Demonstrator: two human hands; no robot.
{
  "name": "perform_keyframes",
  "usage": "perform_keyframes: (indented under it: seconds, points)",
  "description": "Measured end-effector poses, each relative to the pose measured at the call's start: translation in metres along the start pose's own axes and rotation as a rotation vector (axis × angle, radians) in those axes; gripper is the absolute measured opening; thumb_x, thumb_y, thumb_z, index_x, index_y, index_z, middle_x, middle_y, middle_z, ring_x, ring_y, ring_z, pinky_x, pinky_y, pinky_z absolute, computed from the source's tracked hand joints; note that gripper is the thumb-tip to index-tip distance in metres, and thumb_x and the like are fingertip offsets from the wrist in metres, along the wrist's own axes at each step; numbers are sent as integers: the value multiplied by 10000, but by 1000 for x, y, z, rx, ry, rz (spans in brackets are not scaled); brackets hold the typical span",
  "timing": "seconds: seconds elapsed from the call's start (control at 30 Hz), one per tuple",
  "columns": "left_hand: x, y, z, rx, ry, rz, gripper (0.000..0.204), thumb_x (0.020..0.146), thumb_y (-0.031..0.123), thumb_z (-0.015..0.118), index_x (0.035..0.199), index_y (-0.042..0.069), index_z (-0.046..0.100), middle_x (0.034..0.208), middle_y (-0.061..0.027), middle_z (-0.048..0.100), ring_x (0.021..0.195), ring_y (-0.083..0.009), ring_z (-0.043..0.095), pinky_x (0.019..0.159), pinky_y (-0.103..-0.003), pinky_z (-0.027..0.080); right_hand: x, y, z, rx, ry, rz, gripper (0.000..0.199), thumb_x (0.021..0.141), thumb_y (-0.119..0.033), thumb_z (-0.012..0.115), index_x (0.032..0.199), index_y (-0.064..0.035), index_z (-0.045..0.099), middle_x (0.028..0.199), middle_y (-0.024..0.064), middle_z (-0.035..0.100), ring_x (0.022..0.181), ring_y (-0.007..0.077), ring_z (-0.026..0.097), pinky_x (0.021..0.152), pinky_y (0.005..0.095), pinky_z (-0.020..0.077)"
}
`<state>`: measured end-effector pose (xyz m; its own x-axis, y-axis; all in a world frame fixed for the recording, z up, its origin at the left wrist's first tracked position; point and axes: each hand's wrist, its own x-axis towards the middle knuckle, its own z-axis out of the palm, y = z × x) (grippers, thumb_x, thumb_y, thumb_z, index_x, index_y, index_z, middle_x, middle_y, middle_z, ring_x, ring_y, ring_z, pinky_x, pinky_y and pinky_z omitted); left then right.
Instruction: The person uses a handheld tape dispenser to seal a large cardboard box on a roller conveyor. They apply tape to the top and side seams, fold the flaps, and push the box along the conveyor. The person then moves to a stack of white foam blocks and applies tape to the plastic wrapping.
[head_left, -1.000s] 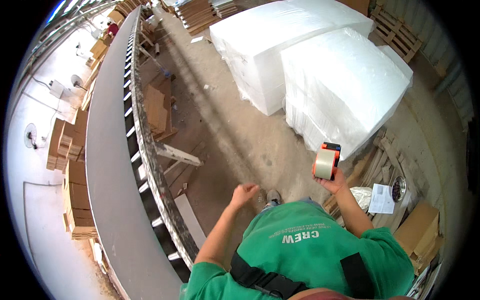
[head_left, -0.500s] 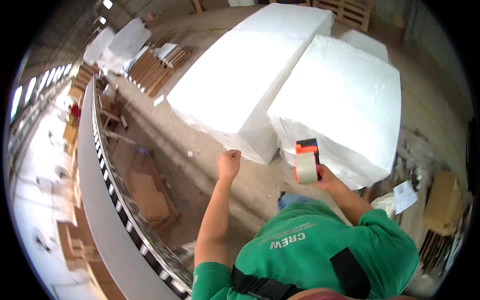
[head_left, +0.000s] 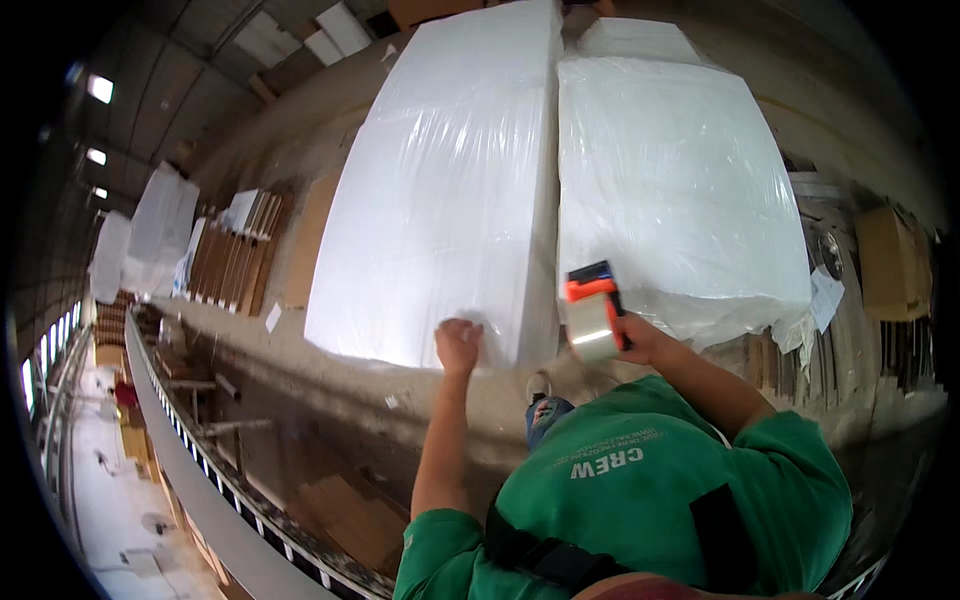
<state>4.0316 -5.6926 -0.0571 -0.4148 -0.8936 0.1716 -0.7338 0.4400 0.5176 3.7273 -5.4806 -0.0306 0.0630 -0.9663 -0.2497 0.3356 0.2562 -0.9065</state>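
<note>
My right hand (head_left: 643, 338) grips a tape dispenser (head_left: 592, 325) with an orange and black body and a wide roll of pale tape. The dispenser is held up near the gap between two large white wrapped stacks. My left hand (head_left: 459, 345) is over the near lower edge of the left wrapped stack (head_left: 430, 200), fingers curled in towards the thumb. Whatever it may pinch there, or whether it touches the film, I cannot make out. Clear, shiny plastic film covers the right wrapped stack (head_left: 680, 180), just beyond the dispenser.
A long grey rail (head_left: 205, 465) runs along my left, with flat cardboard (head_left: 350, 515) on the floor beside it. Stacked brown boards (head_left: 225, 265) stand at the far left. To the right are a cardboard box (head_left: 893, 265) and several upright boards (head_left: 825, 360).
My view has turned, and the stacks now lie straight ahead and closer. My left hand has come over the left stack's near edge. The tape dispenser stays in my right hand, tilted slightly differently.
</note>
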Motion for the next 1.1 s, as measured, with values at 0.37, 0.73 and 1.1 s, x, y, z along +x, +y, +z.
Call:
perform_keyframes:
  seconds: [0.37, 0.73, 1.1]
  points:
    - [21, -2, -29, -85, -114, 120, 159, 869, 221, 627, 922, 89, 556, 851, -115, 588, 701, -348, 606, 587, -459, 495, 48, 3, 70, 740, 339, 79, 415, 891, -136, 510, 1277, 12, 481, 1253, 151, 556, 1128, 284, 564, 987, 463, 444]
    - [5, -21, -44, -199, -332, 74, 222, 790, 251, 710, 847, 75, 588, 897, -116, 593, 756, -326, 609, 609, -444, 493, 27, 11, 103, 757, 444, 42, 565, 801, -191, 588, 1321, -11, 460, 1263, 166, 559, 1128, 304, 568, 987, 418, 450]
    - [4, -14, -50, -128, -490, 54, 168, 808, 148, 692, 860, 46, 569, 841, -116, 586, 732, -304, 597, 624, -413, 499, 1, 21, 103, 726, 514, 80, 487, 799, -163, 591, 1258, -20, 510, 1182, 136, 600, 1067, 270, 597, 938, 432, 481]
